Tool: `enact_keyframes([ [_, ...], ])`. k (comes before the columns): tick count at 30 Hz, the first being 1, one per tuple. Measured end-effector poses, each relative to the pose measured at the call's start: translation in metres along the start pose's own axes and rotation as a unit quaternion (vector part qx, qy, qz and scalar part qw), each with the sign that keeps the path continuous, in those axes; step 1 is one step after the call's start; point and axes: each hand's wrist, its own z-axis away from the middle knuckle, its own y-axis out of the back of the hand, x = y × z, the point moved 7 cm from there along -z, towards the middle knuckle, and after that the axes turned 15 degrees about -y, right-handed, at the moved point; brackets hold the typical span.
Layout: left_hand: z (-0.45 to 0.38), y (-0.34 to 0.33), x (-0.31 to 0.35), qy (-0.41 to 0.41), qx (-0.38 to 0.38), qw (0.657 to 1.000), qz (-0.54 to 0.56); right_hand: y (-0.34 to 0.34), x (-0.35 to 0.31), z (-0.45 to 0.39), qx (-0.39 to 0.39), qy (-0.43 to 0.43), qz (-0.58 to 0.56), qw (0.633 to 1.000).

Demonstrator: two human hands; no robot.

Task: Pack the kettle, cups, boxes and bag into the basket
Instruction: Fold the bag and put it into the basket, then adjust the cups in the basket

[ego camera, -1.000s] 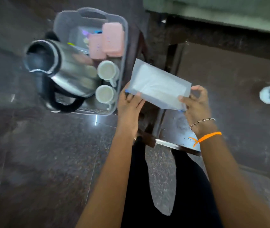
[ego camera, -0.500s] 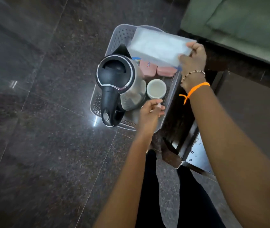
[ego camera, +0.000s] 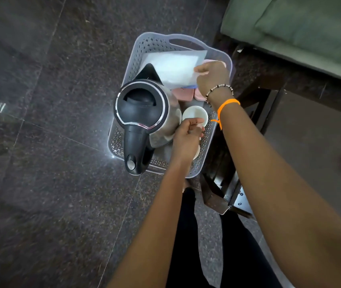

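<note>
Dark polished stone floor fills most of the view, with pale grout lines crossing it and a bright glint of light near the basket's 8 o'clock corner. At 1 o'clock sits a green cushioned seat on a dark frame; below it, at 3 o'clock of the basket, stands a dark wooden table.

On the floor, the grey perforated basket stands touching that table. Inside it, the steel kettle with black lid and handle occupies the 9 o'clock side, upright. The translucent bag is tilted over the basket's 12 o'clock end, above the pink boxes. One white cup sits just beside the kettle at its 3 o'clock; a second cup is mostly hidden under my left hand.

My right hand pinches the bag's edge, fingers closed on it. My left hand is loosely curled at the first cup's rim; whether it grips anything I cannot tell.
</note>
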Motion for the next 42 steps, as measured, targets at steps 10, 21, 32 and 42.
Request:
enact_keyframes([
  [10, 0.009, -0.027, 0.003, -0.028, -0.01, 1.0, 0.004, 0.034, 0.047, 0.026, -0.073, -0.035, -0.157, 0.984],
  [21, 0.072, -0.122, -0.018, -0.045, -0.058, 0.995, -0.075, 0.119, 0.238, 0.087, -0.048, -0.132, -0.307, 0.941],
  [32, 0.205, -0.349, -0.114, 0.02, -0.139, 0.983, -0.12, 0.257, 0.51, 0.122, 0.003, -0.249, -0.313, 0.917],
  [42, 0.235, -0.477, -0.142, 0.041, -0.256, 0.935, -0.243, 0.35, 0.637, 0.089, 0.076, -0.304, -0.359, 0.879],
])
